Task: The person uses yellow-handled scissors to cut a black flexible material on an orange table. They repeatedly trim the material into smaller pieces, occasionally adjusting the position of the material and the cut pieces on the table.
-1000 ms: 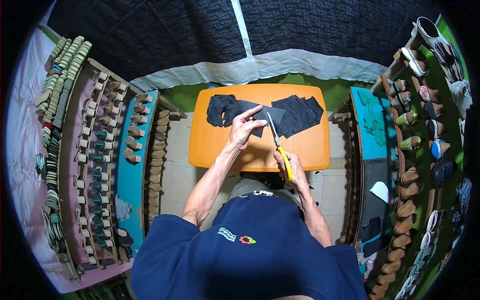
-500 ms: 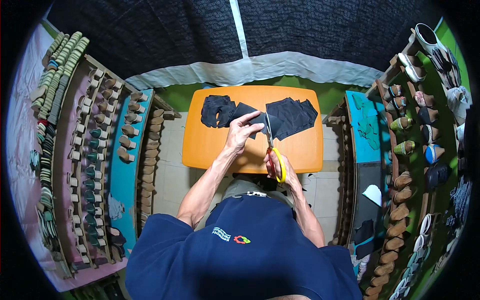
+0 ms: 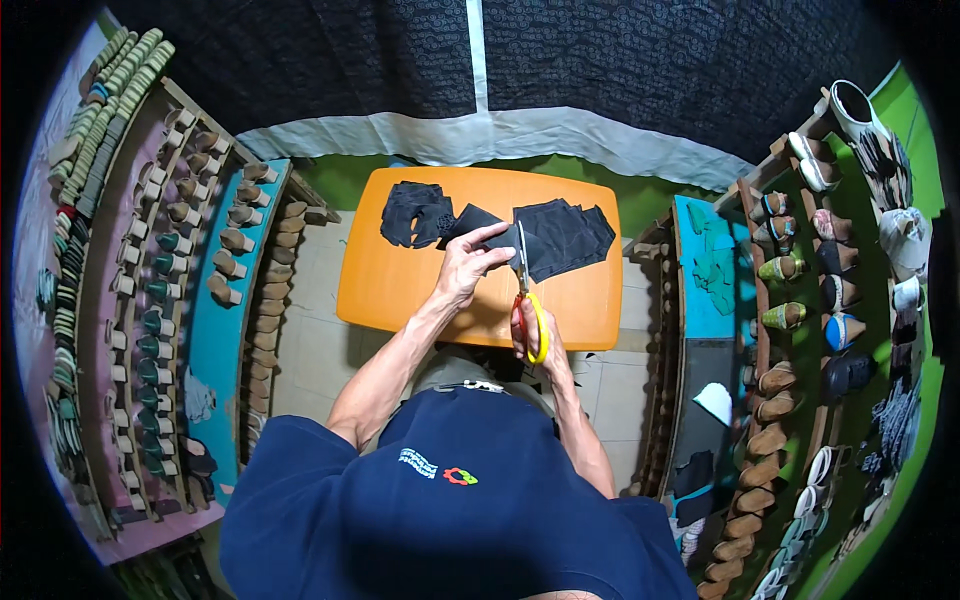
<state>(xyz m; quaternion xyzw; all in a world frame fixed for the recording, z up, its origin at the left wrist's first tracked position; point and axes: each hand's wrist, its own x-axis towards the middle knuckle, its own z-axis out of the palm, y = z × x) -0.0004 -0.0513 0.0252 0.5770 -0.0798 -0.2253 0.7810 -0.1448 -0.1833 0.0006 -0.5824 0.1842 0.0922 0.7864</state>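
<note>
Over the orange table, my left hand (image 3: 466, 268) pinches a black piece of sheet material (image 3: 478, 218) between thumb and fingers. In my right hand (image 3: 533, 338) is a pair of scissors (image 3: 537, 315) with red and yellow handles, my fingers through the grips. Their blades point away from me and lie at the piece's right side, just beside my left fingertips. A heap of black cut pieces (image 3: 412, 212) sits at the table's left. Further right, a flatter stack of black pieces (image 3: 575, 240) lies partly behind the blades.
The orange table (image 3: 400, 290) has rounded corners. Racks of shoe lasts (image 3: 228, 265) stand at the left, and shelves with shoes and lasts (image 3: 775, 410) at the right. Green scraps (image 3: 712, 265) lie on a blue board. A dark patterned curtain (image 3: 620, 70) hangs behind the table.
The whole view has shifted, so the table and both hands appear further left. My hands keep their grip on the black piece and the scissors, with little other visible movement.
</note>
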